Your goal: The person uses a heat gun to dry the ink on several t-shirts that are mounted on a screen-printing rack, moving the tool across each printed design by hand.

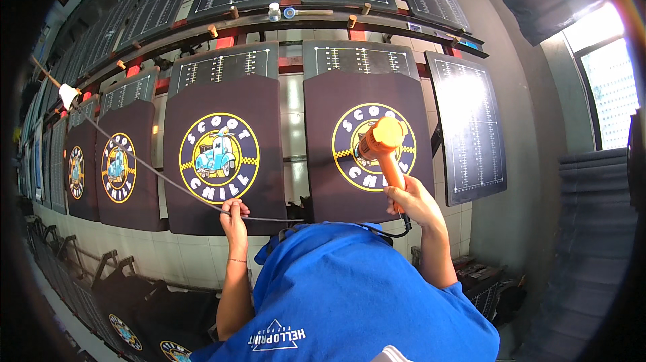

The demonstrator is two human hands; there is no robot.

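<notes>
My right hand point(418, 206) is wrapped round the handle of an orange heat gun point(385, 138). The gun is held over a dark T-shirt point(323, 197) with a round yellow-and-navy scooter print, hiding part of that print. A black cord runs from the handle's lower end back toward my waist. My left hand point(234, 219) pinches a long grey cable point(176, 184), which stretches from the far left to my waist. Just beyond this hand lies a second dark T-shirt point(225, 96) with the same print, its light-blue scooter in full view. Both shirts are spread on flat printing boards.
More printed shirts point(128, 187) lie on boards to the left. A bare ruled board point(468, 126) stands at the right, beside a grey wall. Beyond a dark rail point(256, 24) is another row of boards; a small bottle point(274, 11) and a tape roll point(289, 12) sit there.
</notes>
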